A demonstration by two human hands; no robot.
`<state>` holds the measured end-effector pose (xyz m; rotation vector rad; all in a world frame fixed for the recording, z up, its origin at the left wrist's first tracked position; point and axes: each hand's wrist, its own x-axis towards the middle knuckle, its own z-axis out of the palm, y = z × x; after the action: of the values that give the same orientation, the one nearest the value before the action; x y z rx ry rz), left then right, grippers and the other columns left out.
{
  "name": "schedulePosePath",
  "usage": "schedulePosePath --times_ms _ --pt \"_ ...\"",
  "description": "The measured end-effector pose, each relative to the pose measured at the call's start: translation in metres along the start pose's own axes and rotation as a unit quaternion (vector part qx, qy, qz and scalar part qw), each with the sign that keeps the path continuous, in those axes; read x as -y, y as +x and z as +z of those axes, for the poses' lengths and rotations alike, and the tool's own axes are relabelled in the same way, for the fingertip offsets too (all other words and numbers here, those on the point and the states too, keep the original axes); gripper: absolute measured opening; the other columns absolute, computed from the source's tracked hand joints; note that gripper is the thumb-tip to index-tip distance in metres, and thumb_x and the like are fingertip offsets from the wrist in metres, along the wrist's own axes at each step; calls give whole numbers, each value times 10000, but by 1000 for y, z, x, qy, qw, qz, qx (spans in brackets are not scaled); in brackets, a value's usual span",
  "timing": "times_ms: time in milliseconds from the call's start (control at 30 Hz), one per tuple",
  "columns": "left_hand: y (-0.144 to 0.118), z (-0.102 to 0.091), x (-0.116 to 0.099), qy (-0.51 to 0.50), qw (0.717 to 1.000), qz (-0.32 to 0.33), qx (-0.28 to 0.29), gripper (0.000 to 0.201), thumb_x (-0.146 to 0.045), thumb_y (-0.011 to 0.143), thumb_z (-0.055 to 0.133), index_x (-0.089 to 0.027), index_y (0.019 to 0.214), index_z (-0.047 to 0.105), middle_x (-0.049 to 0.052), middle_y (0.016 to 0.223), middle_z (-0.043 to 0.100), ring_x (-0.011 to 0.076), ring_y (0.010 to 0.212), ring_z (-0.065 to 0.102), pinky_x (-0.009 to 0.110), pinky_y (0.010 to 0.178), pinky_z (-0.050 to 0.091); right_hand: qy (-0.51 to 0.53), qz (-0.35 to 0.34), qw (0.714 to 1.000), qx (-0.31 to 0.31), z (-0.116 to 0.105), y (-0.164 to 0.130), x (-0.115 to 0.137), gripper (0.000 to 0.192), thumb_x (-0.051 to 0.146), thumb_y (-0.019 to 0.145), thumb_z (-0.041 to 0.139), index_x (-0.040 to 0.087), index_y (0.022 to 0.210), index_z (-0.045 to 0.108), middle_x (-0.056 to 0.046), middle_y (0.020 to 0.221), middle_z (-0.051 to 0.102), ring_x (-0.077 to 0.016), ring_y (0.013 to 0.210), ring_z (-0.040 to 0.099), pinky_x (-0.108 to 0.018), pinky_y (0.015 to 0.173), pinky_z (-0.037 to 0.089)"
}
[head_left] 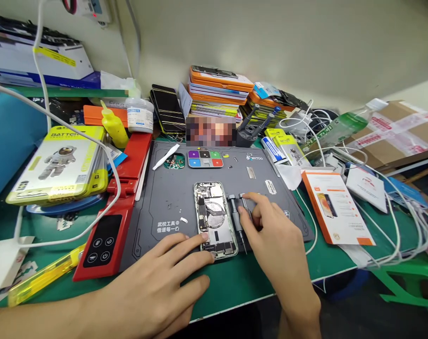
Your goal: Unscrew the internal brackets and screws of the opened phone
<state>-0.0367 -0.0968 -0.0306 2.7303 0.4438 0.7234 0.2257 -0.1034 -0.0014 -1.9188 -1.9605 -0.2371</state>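
Observation:
An opened phone [216, 223] lies on the dark grey repair mat [178, 193], its circuit boards and round coil showing. My left hand [164, 273] has its fingers stretched out, and two fingertips rest on the phone's lower left part. Just right of the phone, my right hand [270, 226] pinches the grey handle of a screwdriver [242, 201] between thumb and fingers. A second screwdriver [236, 219] lies beside it, touching or close to the thumb, with its thin tip toward me. The lower part of the pinched screwdriver is hidden by my hand.
A white spudger [165, 157] and a coloured screw tray [205, 159] sit at the mat's back. Left are a red device [104, 240] and a yellow cutter [46, 275]. A screwdriver holder [249, 134] stands behind. Right are an orange-white box [336, 207] and loose white cables [393, 230].

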Motion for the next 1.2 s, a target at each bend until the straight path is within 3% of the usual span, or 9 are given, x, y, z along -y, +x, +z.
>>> schedulePosePath --times_ms 133,233,333,433,567,700,833,900,1200 --pt "2 -1 0 20 1000 2 -4 167 -189 985 701 -182 1151 721 70 1341 738 301 1427 594 408 1165 495 4 -34 999 -1 4 2 1 301 355 1121 503 221 1318 687 -39 929 750 -222 875 695 -346 760 504" --pt "3 1 1 31 999 2 -11 142 -175 997 679 -183 1130 727 71 1329 743 297 1421 600 394 1142 512 -5 -14 999 -43 1 0 -8 323 387 1127 490 250 1355 673 -45 1050 758 -227 946 714 -352 803 512" --pt "3 2 1 33 999 7 -23 122 -184 1025 655 -180 1119 732 72 1316 747 290 1410 609 381 1127 520 -73 53 992 -83 -2 -4 -21 408 556 1099 492 249 1235 725 -54 1027 748 -222 793 690 -343 650 460" --pt "3 2 1 33 999 6 -25 120 -184 1043 637 -179 1115 733 71 1313 748 285 1411 612 378 1128 520 -93 73 992 -30 -4 -5 -30 549 682 1070 436 240 1071 761 -51 971 756 -204 667 666 -320 513 381" --pt "4 -1 0 31 999 6 -27 128 -182 1059 612 -173 1103 732 72 1297 755 289 1398 627 382 1131 517 -47 74 996 -30 -3 -3 -25 492 600 1082 444 237 947 748 -39 879 748 -175 589 649 -310 498 402" --pt "5 -1 1 28 999 5 -26 108 -172 1042 636 -167 1105 723 82 1285 756 294 1403 624 387 1124 520 7 76 993 -87 -5 -2 -11 339 511 1054 563 217 1043 730 -9 744 727 -153 525 629 -302 539 461" --pt "5 -1 1 30 999 6 -31 127 -172 1045 618 -167 1113 725 71 1301 755 291 1393 627 387 1121 504 103 93 977 -164 -1 -6 -3 222 372 1024 666 219 1180 702 -21 943 823 -157 711 768 -273 690 592" --pt "5 -1 0 31 999 7 -36 136 -172 1054 601 -171 1108 726 61 1299 759 287 1394 625 383 1120 495 150 100 970 -165 2 -8 -1 211 340 1028 670 228 1206 685 -26 1056 837 -155 776 801 -277 759 630" --pt "4 -2 1 47 999 8 -19 141 -190 1040 616 -201 1132 722 32 1324 761 286 1382 631 388 1117 454 187 106 961 -172 12 -11 5 129 284 1024 651 260 1151 657 8 1019 812 -133 717 775 -273 710 637"
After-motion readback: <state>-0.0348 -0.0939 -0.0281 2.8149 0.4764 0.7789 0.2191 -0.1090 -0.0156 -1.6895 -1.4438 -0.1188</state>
